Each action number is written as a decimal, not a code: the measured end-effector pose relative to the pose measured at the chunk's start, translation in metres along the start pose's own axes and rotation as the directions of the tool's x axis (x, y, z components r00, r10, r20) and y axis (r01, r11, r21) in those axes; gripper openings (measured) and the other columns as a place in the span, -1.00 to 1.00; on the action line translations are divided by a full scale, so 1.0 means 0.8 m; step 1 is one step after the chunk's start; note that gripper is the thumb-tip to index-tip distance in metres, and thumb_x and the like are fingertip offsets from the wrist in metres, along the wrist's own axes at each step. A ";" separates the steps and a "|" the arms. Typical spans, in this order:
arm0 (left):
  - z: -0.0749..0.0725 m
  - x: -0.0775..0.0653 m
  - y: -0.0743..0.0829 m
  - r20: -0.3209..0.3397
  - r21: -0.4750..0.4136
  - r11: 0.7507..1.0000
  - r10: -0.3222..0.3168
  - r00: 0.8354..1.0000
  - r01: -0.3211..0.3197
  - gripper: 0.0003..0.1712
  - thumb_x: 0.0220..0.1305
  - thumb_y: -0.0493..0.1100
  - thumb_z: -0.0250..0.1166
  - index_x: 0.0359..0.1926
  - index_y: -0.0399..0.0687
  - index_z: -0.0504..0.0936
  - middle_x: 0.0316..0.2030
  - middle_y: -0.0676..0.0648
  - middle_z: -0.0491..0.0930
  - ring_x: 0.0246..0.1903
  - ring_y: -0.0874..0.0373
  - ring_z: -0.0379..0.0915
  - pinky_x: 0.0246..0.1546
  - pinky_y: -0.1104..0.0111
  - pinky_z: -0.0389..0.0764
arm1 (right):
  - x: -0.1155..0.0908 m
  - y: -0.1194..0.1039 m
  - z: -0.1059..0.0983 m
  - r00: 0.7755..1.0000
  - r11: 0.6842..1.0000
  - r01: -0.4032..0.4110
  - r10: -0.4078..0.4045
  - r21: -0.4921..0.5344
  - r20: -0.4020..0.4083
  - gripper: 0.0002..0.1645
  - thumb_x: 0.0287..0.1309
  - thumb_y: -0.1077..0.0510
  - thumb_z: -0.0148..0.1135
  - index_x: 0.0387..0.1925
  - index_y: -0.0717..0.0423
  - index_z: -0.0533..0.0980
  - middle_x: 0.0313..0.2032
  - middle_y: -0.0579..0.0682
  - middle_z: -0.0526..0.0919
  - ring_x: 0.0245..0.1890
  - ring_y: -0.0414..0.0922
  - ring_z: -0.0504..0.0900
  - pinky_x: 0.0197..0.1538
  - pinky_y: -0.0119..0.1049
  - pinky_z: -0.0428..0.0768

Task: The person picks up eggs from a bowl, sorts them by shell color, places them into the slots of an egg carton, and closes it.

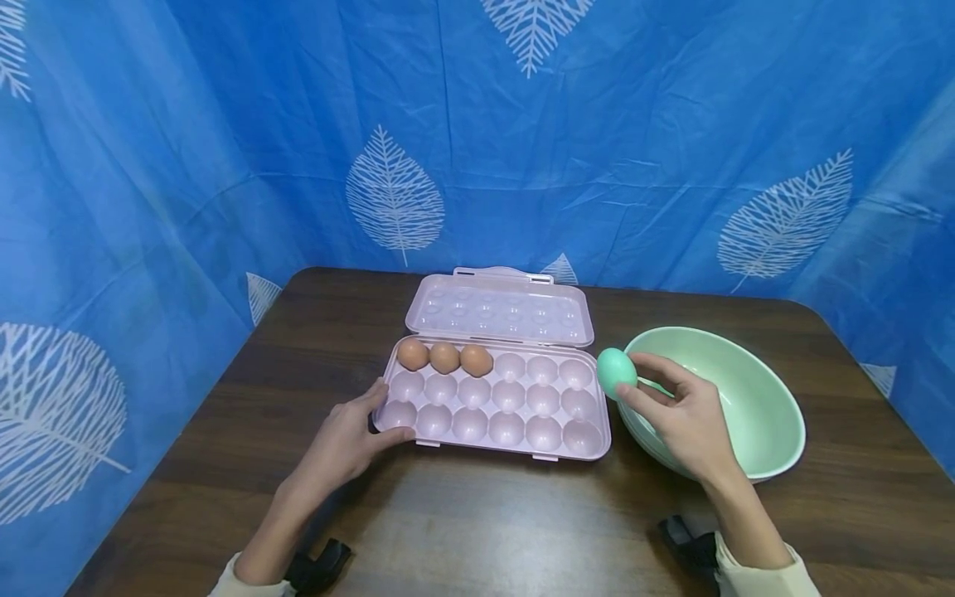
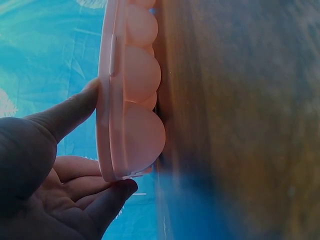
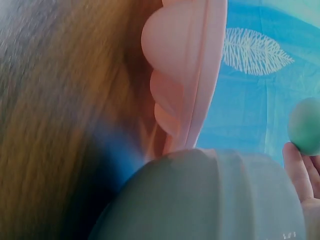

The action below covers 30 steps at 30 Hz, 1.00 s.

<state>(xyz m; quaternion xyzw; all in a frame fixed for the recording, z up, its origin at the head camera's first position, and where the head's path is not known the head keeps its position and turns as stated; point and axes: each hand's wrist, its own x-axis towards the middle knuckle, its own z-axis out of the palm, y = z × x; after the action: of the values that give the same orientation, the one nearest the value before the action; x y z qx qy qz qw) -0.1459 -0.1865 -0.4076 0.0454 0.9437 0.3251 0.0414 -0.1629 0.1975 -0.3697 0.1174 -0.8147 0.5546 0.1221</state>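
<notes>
A pink plastic egg tray (image 1: pixel 488 400) lies on the table with its hinged lid folded back. Three brown eggs (image 1: pixel 444 357) fill the left cups of its far row. My left hand (image 1: pixel 346 439) grips the tray's near left corner, the thumb at the front rim and the fingers (image 2: pixel 75 175) around the end. Between thumb and fingertips, my right hand (image 1: pixel 690 419) pinches a green egg (image 1: pixel 616 371), held up by the tray's right end. In the right wrist view, the green egg (image 3: pixel 306 127) appears at the right edge, and most of that hand is cut off.
Right of the tray stands a large pale green bowl (image 1: pixel 761 414), partly behind my right hand; its rim comes close to the tray. The clear pink lid (image 1: pixel 500 311) reaches toward the table's far edge. A blue leaf-patterned curtain (image 1: pixel 522 166) hangs behind the brown table (image 1: pixel 462 531).
</notes>
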 end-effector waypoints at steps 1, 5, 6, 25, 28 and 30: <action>0.000 0.000 0.000 0.000 0.000 1.000 -0.001 1.000 0.001 0.01 -0.03 0.18 0.36 0.29 -0.33 0.19 0.30 -0.26 0.10 0.25 -0.14 0.06 0.13 0.04 0.21 | 0.000 0.000 0.001 1.000 1.000 -0.001 0.001 0.011 0.007 -0.52 -0.01 0.26 0.34 0.01 0.27 0.49 -0.07 0.11 0.54 -0.09 -0.22 0.55 -0.12 -0.43 0.53; 0.001 0.000 0.000 -0.001 0.000 1.000 -0.004 1.000 0.004 0.01 -0.04 0.17 0.37 0.29 -0.32 0.20 0.30 -0.26 0.10 0.25 -0.14 0.06 0.13 0.04 0.21 | -0.001 0.000 0.007 1.000 0.999 -0.004 0.003 0.053 0.025 -0.52 -0.02 0.27 0.35 0.00 0.27 0.49 -0.08 0.11 0.54 -0.09 -0.19 0.56 -0.11 -0.39 0.54; 0.001 0.000 0.000 -0.001 0.000 1.000 -0.002 1.000 0.002 0.01 -0.04 0.18 0.37 0.29 -0.32 0.19 0.30 -0.27 0.10 0.25 -0.15 0.06 0.13 0.03 0.22 | -0.001 0.001 0.008 1.000 0.998 -0.001 0.000 0.058 0.026 -0.52 -0.02 0.27 0.35 0.00 0.27 0.50 -0.08 0.12 0.54 -0.09 -0.18 0.56 -0.12 -0.38 0.54; -0.001 0.001 0.000 0.015 0.012 1.000 -0.023 1.000 0.023 0.02 -0.03 0.19 0.36 0.32 -0.28 0.16 0.31 -0.25 0.07 0.25 -0.16 0.05 0.12 0.04 0.21 | -0.005 0.001 0.016 1.000 0.998 0.005 -0.005 0.067 -0.001 -0.52 -0.03 0.28 0.35 -0.01 0.26 0.49 -0.08 0.10 0.54 -0.11 -0.18 0.58 -0.14 -0.38 0.55; -0.001 0.002 0.000 0.020 0.011 1.000 -0.028 0.999 0.028 0.03 -0.03 0.19 0.36 0.32 -0.28 0.16 0.32 -0.25 0.07 0.25 -0.17 0.04 0.13 0.04 0.21 | -0.006 -0.001 0.017 1.000 0.996 0.008 -0.008 0.084 0.000 -0.53 -0.03 0.30 0.35 -0.02 0.28 0.49 -0.09 0.12 0.54 -0.11 -0.17 0.58 -0.14 -0.36 0.55; -0.001 0.002 0.000 0.021 0.008 0.999 -0.032 0.999 0.031 0.02 -0.03 0.19 0.36 0.31 -0.29 0.16 0.32 -0.24 0.07 0.26 -0.16 0.04 0.13 0.04 0.20 | -0.007 -0.002 0.019 1.000 0.996 0.000 -0.001 0.091 0.001 -0.54 -0.03 0.28 0.35 -0.02 0.26 0.50 -0.09 0.11 0.54 -0.13 -0.16 0.60 -0.14 -0.36 0.55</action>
<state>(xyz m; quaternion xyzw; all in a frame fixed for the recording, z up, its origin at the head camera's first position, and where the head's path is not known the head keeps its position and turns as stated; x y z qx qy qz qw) -0.1473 -0.1865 -0.4069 0.0342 0.9450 0.3204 0.0565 -0.1584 0.1832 -0.3751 0.1234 -0.7885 0.5911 0.1163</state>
